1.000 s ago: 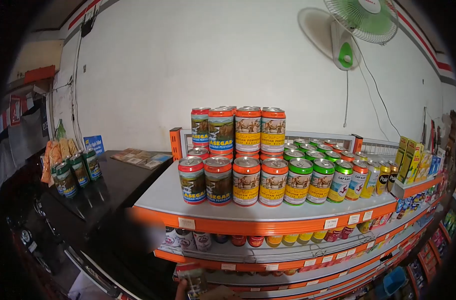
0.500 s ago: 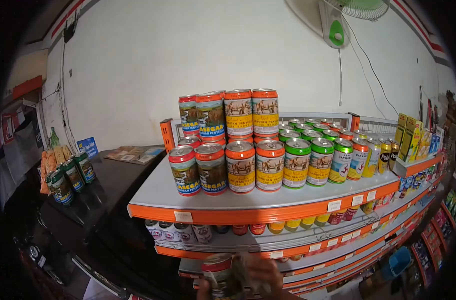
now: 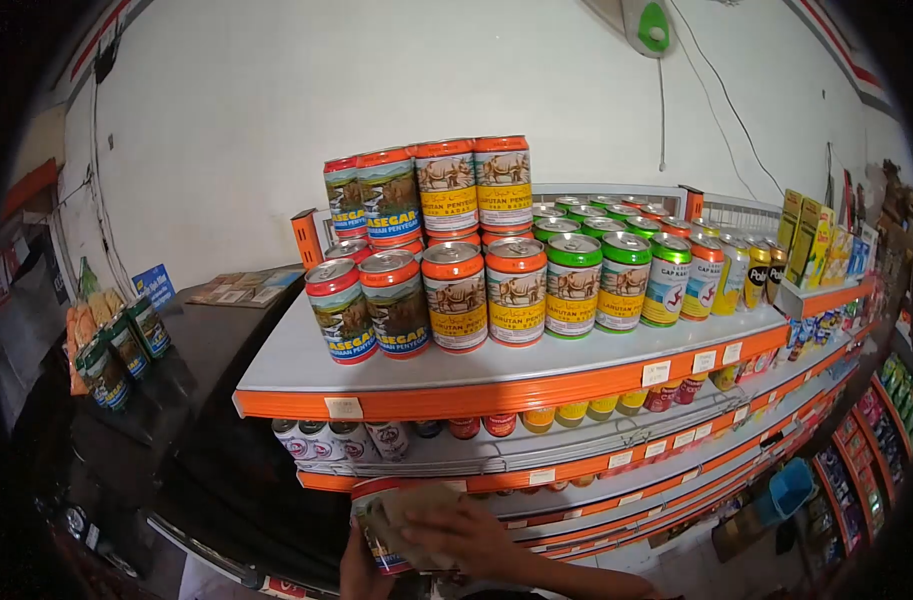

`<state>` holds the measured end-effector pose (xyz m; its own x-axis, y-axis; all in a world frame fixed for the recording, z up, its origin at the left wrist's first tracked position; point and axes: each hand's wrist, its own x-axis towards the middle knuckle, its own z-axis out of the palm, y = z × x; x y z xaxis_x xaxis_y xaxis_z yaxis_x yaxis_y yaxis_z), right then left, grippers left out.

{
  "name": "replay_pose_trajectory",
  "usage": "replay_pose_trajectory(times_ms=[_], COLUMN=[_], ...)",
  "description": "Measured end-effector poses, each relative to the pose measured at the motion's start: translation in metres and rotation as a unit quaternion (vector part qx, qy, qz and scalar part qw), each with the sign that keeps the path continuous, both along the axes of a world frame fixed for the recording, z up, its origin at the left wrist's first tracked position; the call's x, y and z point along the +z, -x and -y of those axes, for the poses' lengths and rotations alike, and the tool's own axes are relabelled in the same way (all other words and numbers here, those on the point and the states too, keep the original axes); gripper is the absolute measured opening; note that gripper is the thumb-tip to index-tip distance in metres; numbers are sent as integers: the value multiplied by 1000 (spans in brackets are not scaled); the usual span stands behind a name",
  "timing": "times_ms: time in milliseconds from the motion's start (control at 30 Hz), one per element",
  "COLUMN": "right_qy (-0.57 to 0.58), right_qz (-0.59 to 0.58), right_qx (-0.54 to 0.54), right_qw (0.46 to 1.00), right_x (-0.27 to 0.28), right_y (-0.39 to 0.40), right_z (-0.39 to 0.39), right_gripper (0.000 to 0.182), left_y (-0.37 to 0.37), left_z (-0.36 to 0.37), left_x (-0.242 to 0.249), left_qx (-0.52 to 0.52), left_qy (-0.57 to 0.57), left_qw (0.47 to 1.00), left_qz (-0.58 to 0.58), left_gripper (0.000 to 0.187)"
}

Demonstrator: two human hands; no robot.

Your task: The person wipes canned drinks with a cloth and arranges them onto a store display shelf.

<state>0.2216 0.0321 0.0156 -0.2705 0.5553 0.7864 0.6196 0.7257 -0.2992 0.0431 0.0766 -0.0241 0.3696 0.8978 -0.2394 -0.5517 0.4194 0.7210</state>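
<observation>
At the bottom centre, below the shelf edge, my left hand [image 3: 358,568] is wrapped round a red-topped can [image 3: 378,530] with a landscape label. My right hand [image 3: 458,530] presses a greyish cloth [image 3: 416,518] against the can's upper side. The cloth covers part of the can's label. Above them, cans stand in rows on the top shelf [image 3: 376,378]; the left part is stacked two high, with red-topped landscape cans [image 3: 341,312] at the left end and orange-topped cans [image 3: 456,297] beside them.
A dark counter [image 3: 191,400] on the left holds several green cans [image 3: 126,350], snack bags [image 3: 91,325] and a flat printed sheet [image 3: 244,288]. Lower shelves [image 3: 566,477] hold more cans. Yellow boxes [image 3: 811,245] stand at the right, and a blue basket [image 3: 788,490] is low at right.
The view has shifted, so the shelf sits higher and further left. Both hands, the cloth and the held can have moved up and left, and more of the can shows.
</observation>
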Motion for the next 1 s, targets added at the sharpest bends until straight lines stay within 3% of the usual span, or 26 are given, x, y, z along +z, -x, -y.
replay_pose_trajectory(times_ms=[67,100,167,200,233,267,333,400,467,500,533,567,600,633,667,700,733,767,833,933,1000], right_qy=[19,18,-20,-19,27,73,67,56,35,-17,-16,-3,12,5,8,21,31,27,-92,-67,-15], right_qz=[11,13,48,48,-4,-56,-83,-106,-18,-6,-9,37,81,56,50,29,10,12,85,78,40], right_qx=[80,75,53,50,44,39,52,67,142,86,85,74,64,62,58,58,58,56,30,32,0], right_qw=[997,997,997,997,999,995,993,991,989,996,996,997,995,997,997,998,998,998,992,994,999], right_x=[-21,-20,-18,-20,-24,-29,-37,-40,-56,-61,-66,-72,-76,-45,-37,-31,-28,-31,-42,-31,-24], right_y=[11,12,13,11,8,6,2,2,10,16,15,12,11,8,5,2,0,3,12,11,4], right_z=[16,21,30,26,15,6,-3,1,24,32,24,14,9,5,3,0,-2,4,27,34,18], right_gripper=[55,55,26,26,33,42,41,39,46,47,47,44,42,49,49,50,50,50,49,47,46], left_y=[8,19,18,20,25,26,11,21,33,7,14,24,32,18,6,-2,-5,-1,10,23,28], left_z=[-8,4,12,16,11,14,28,24,15,26,19,10,2,0,11,27,33,33,16,9,10], left_x=[-1,11,10,5,-3,-14,-10,-13,-12,20,4,-24,-53,-50,-30,-2,14,-1,-39,-67,-86], left_qx=[-9,-46,-70,-90,-203,-204,-4,-18,-127,47,46,-69,-180,-276,-278,-140,9,4,-49,-114,-39], left_qy=[-18,125,74,24,82,85,123,114,64,120,121,50,-18,-76,-70,62,184,177,147,149,88], left_qw=[993,984,988,990,925,925,989,990,977,991,991,982,933,841,843,948,979,981,985,978,995], left_qz=[118,115,112,104,311,309,79,80,162,21,17,168,312,459,456,281,85,74,72,88,2], left_gripper=[44,45,47,49,51,51,49,48,45,44,44,45,46,48,48,50,53,57,60,67,67])
